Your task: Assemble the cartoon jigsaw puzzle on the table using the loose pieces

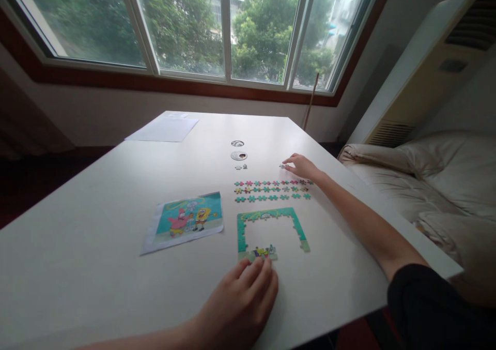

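Observation:
A partly joined jigsaw frame [267, 226] lies on the white table [96, 246], green-edged and hollow in the middle. My left hand [242, 301] rests flat on the table, fingers stretched out and touching the frame's lower edge. My right hand [300, 165] reaches far across and pinches a small loose puzzle piece [282, 166] beyond three rows of sorted loose pieces [271, 190]. A colourful cartoon reference picture [186, 221] lies left of the frame.
Two round cable holes [238, 150] sit in the table's middle, with two stray pieces [241, 167] near them. A sheet of white paper [165, 128] lies at the far left. A beige couch [437, 179] stands right of the table, windows behind.

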Demonstrator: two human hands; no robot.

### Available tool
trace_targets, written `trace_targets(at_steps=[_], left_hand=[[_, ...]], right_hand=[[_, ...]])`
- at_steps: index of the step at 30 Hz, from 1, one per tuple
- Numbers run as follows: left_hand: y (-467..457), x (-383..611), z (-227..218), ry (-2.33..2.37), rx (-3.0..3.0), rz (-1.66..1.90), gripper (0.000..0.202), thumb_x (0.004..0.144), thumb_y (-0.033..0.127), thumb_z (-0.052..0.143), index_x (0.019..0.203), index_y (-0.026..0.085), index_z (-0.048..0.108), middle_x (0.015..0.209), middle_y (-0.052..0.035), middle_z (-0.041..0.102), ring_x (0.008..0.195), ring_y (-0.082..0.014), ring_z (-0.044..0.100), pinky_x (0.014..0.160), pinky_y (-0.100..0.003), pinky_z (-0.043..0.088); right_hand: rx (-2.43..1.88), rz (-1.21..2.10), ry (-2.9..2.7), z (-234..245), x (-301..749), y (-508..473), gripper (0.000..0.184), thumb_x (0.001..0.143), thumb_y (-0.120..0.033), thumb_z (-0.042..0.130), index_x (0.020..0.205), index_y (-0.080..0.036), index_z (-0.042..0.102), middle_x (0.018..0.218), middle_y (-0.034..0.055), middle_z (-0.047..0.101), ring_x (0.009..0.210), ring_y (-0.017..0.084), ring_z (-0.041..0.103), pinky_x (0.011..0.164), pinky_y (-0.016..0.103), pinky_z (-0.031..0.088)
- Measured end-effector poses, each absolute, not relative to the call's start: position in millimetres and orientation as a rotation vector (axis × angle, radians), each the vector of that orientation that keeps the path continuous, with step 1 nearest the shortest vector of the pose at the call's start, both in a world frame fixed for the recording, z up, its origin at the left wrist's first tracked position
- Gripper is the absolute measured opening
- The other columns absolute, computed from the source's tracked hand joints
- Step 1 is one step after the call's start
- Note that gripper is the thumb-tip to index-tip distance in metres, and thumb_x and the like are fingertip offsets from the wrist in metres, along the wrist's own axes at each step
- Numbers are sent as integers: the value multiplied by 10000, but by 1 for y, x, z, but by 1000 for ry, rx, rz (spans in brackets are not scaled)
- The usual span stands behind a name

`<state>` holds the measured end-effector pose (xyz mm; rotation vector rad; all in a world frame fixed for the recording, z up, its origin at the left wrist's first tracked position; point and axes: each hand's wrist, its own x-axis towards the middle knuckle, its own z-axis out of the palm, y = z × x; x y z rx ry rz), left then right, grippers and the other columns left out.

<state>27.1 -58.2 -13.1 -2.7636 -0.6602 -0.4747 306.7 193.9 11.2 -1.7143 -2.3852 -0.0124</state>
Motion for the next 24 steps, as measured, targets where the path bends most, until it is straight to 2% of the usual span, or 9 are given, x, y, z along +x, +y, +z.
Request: trace_targets(at_steps=[7,15,19,24], left_hand=[[-60,28,-8,-639,-2763,-501,293,908,209,337,1094,114,542,1101,-99,591,983,-216,527,821,-331,400],[-60,27,-11,-637,-2766,-488,286,907,206,340,1093,120,539,1114,-95,583,988,-215,519,812,-327,396],[-59,26,-11,-638,-2773,-462,289,910,219,338,1102,125,532,1135,-91,575,991,-212,515,821,-327,391],[-58,27,-10,-641,-2764,-509,283,909,230,337,1079,134,542,1151,-96,569,1006,-214,510,831,-327,378]], right_hand=[[-1733,92,-2438,8,312,221,217,725,-330,629,881,-199,705,922,58,640,847,178,571,777,244,412],[-1728,232,-2463,10,314,228,249,705,-297,641,934,-210,687,968,32,647,832,154,578,716,215,417],[-1740,291,-2462,13,313,230,231,665,-293,673,870,-190,701,870,26,673,750,153,587,664,221,421],[-1666,182,-2424,16,308,221,169,618,-264,710,758,-172,688,841,42,664,833,196,570,747,279,403]])
